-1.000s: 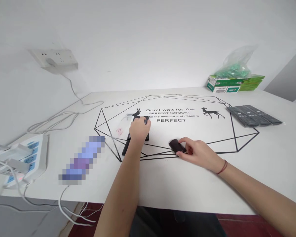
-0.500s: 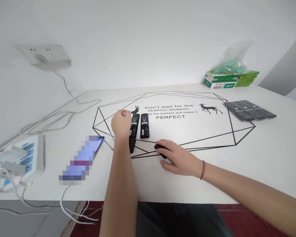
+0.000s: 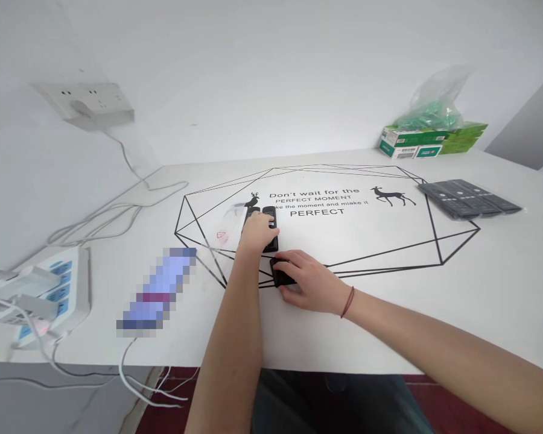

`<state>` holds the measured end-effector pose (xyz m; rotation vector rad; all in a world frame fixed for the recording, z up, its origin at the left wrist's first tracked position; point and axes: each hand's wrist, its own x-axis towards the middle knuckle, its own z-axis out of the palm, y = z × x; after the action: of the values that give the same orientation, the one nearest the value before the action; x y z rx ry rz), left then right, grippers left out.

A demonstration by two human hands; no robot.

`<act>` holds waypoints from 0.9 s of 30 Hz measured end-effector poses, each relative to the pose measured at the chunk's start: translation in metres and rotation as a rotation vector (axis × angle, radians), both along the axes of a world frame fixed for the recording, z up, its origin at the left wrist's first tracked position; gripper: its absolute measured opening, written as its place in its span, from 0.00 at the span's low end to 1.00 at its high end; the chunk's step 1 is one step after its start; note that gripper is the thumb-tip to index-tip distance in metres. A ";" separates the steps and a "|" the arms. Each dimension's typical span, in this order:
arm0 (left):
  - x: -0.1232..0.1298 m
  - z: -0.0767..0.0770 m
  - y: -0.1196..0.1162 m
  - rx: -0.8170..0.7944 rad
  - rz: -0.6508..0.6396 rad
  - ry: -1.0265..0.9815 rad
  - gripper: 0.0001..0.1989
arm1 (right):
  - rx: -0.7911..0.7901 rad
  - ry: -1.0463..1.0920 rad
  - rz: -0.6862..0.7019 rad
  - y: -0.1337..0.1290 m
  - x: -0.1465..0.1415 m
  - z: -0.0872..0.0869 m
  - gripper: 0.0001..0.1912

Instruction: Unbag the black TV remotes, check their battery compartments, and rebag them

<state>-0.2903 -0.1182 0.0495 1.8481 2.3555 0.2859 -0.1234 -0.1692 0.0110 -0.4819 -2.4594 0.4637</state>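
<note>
Two black remotes lie side by side near the table's middle. My left hand (image 3: 256,232) is over them, its fingers reaching onto the right remote (image 3: 270,244) and covering most of the left remote (image 3: 252,210); whether it grips anything is unclear. Nearer the front edge, my right hand (image 3: 308,280) has its fingers curled round a small black piece (image 3: 280,275) resting on the table. A clear plastic bag (image 3: 226,232) lies left of the remotes.
A phone (image 3: 158,289) lies at the left, beside a power strip (image 3: 72,295) with white cables. Wrapped black remotes (image 3: 470,198) are at the right. Green and white boxes (image 3: 411,141) with a plastic bag (image 3: 434,108) on top stand against the wall.
My left hand has moved right, onto the remotes, uncovering the plastic bag. My right hand has shifted slightly left with the black piece. The view has shifted a little.
</note>
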 end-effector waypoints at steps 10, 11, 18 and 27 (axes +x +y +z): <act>0.006 0.003 0.005 -0.029 0.064 0.049 0.24 | 0.007 -0.037 0.009 0.005 -0.009 -0.004 0.12; 0.007 0.003 0.005 -0.031 0.069 0.055 0.24 | 0.013 -0.042 0.011 0.006 -0.009 -0.004 0.14; 0.009 0.005 0.003 -0.041 0.059 0.095 0.24 | 0.037 -0.097 0.003 0.005 -0.010 -0.007 0.22; 0.018 0.004 0.004 0.100 -0.039 0.041 0.22 | 0.037 -0.137 -0.401 0.069 0.084 0.002 0.16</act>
<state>-0.2726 -0.1138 0.0538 1.9598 2.3694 0.3717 -0.0389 -0.1005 0.0126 -0.9939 -2.4070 0.2243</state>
